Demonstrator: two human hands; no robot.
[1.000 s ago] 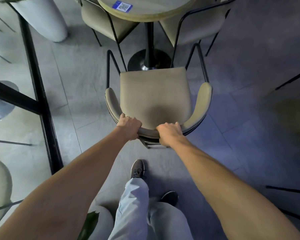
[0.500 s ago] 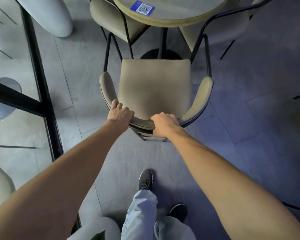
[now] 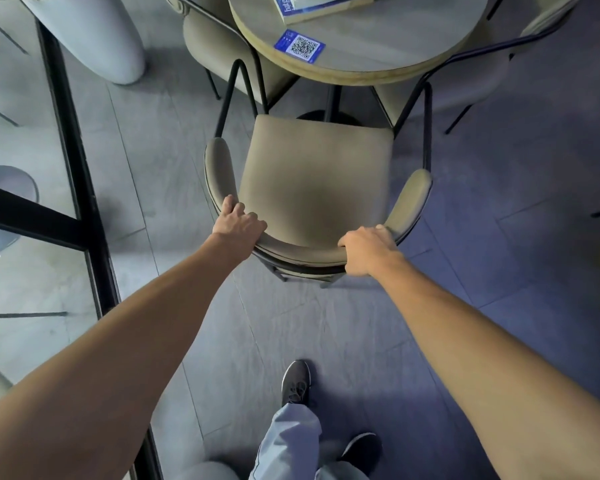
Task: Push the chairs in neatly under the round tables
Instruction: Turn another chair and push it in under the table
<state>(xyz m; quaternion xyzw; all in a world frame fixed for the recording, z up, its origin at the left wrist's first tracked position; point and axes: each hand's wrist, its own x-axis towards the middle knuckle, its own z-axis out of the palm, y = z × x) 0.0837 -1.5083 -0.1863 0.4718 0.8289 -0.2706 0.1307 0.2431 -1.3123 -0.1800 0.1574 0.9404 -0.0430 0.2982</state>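
Two hands grip the curved back of a beige chair [image 3: 316, 178] facing the round table [image 3: 395, 53].

The left hand [image 3: 239, 225] is curled over the backrest at the chair's left rear corner, fingers wrapped onto the padded rim; the right hand [image 3: 366, 249] is closed over the same rim toward the right rear. The chair's seat front sits just at the table's edge, near the table's black pedestal [image 3: 329, 103], with most of the seat clear of the tabletop. Two more beige chairs flank the table, one at its left [image 3: 215, 46] and one at its right [image 3: 471, 81]. A blue QR sticker [image 3: 300, 46] lies on the tabletop near the edge closest to the gripped chair. A dark shoe [image 3: 296, 381] stands on the grey floor behind the chair.
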